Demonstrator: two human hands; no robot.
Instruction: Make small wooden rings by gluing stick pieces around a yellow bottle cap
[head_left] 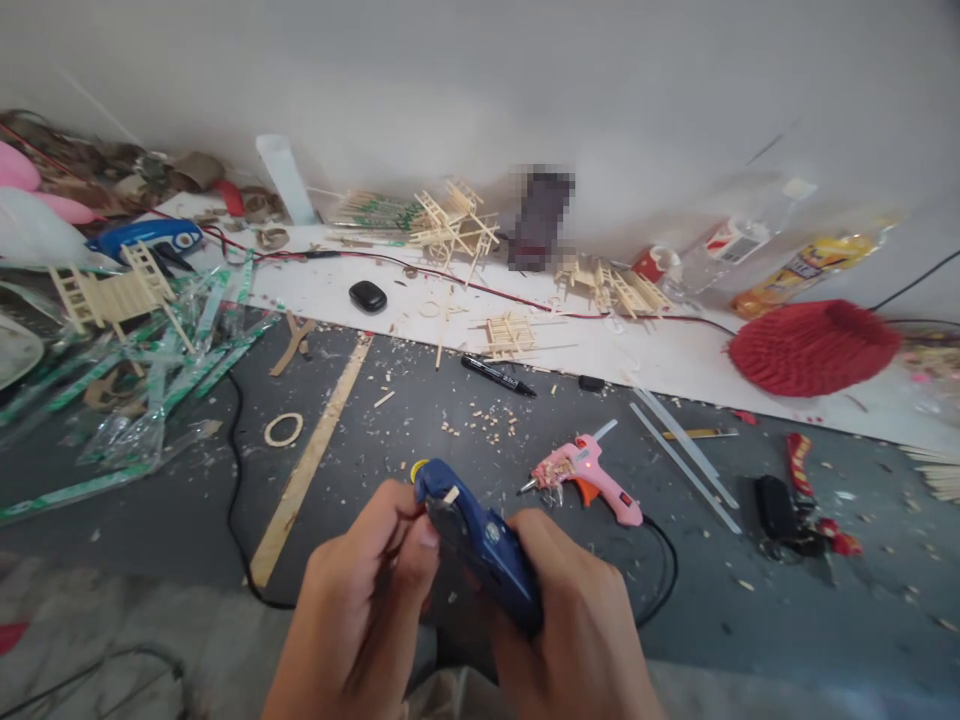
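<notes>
One blue handheld tool (504,572) slants far-left to near-right over the desk (409,425), my right hand (581,610) clamped round its body; left hand (356,590) nearest its far end, grip unclear.

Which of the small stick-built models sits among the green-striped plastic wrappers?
The far-left model, just below the blue glue gun-like tool; the other models are farther right, along the white surface.
</notes>
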